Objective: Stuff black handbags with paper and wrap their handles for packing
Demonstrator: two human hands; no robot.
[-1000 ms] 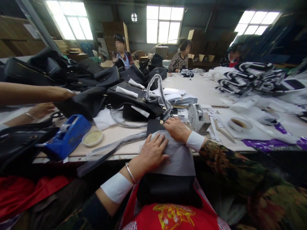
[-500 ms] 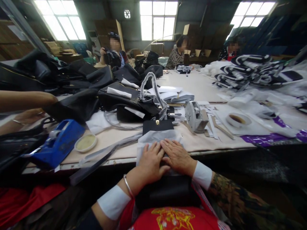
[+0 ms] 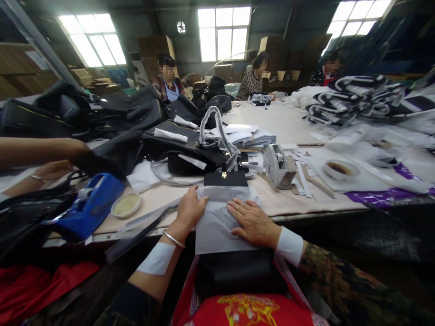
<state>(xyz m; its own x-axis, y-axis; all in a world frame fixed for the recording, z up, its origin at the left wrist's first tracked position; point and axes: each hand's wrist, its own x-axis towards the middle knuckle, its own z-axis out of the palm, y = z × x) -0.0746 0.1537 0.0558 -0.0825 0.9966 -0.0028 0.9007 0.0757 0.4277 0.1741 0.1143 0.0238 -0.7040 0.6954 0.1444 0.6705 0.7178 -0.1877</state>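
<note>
A black bag [image 3: 238, 274] lies across my lap and the table edge, its flap with a gold clasp [image 3: 225, 177] resting on the table. A sheet of pale grey tissue paper [image 3: 217, 222] covers its middle. My left hand [image 3: 190, 209] pinches the paper's upper left edge, fingers closed on it. Flat on the right side of the paper lies my right hand [image 3: 253, 222], its fingers stretched out and pressing down.
A blue tape dispenser [image 3: 90, 206] and a small dish [image 3: 125, 204] stand at the left. Black bags [image 3: 183, 145] pile behind, with a grey tape dispenser [image 3: 278, 165] and a bowl [image 3: 340, 169] to the right. Another person's arms [image 3: 44, 151] reach in from the left. Three people sit at the far end.
My left hand has moved from the middle of the paper to its upper left edge and gripped it. My right hand stays flat on the paper.
</note>
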